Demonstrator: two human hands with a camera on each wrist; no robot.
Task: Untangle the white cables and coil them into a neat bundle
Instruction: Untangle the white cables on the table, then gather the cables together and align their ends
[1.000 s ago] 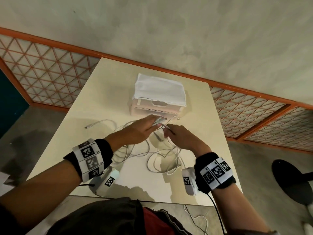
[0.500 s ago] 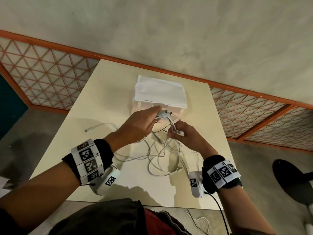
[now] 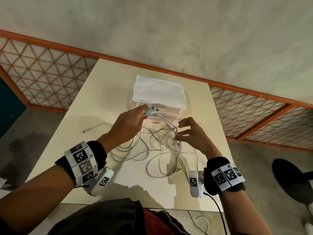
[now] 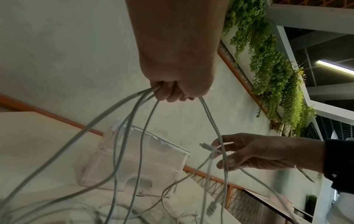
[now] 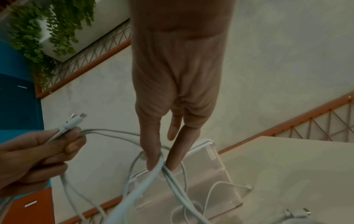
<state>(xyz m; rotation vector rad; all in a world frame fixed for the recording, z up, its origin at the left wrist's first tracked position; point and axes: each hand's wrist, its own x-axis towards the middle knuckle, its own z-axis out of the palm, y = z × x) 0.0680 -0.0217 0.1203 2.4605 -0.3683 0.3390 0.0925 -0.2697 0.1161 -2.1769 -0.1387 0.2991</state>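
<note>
Several white cables (image 3: pixel 152 150) lie tangled on the cream table (image 3: pixel 108 85), partly lifted off it. My left hand (image 3: pixel 144 114) grips a bunch of cable ends, and their connectors (image 3: pixel 153 109) stick out past the fingers toward the box. From there the strands run down to my right hand (image 3: pixel 177 135), which pinches them between thumb and forefinger. In the right wrist view the fingertips (image 5: pixel 153 163) close on the strands (image 5: pixel 170 177). In the left wrist view the left hand (image 4: pixel 172 92) holds several hanging cables (image 4: pixel 141 128). One loose plug end (image 3: pixel 88 130) lies apart at the left.
A clear plastic box (image 3: pixel 169 114) covered by a folded white cloth (image 3: pixel 158 92) stands on the table just beyond my hands. An orange-framed lattice railing (image 3: pixel 42 73) runs behind the table. A black round stool base (image 3: pixel 294 180) is on the floor at right.
Both hands have risen off the table. The left lifted the connector ends toward the box; the right slid down the strands and moved right, so the hands are farther apart.
</note>
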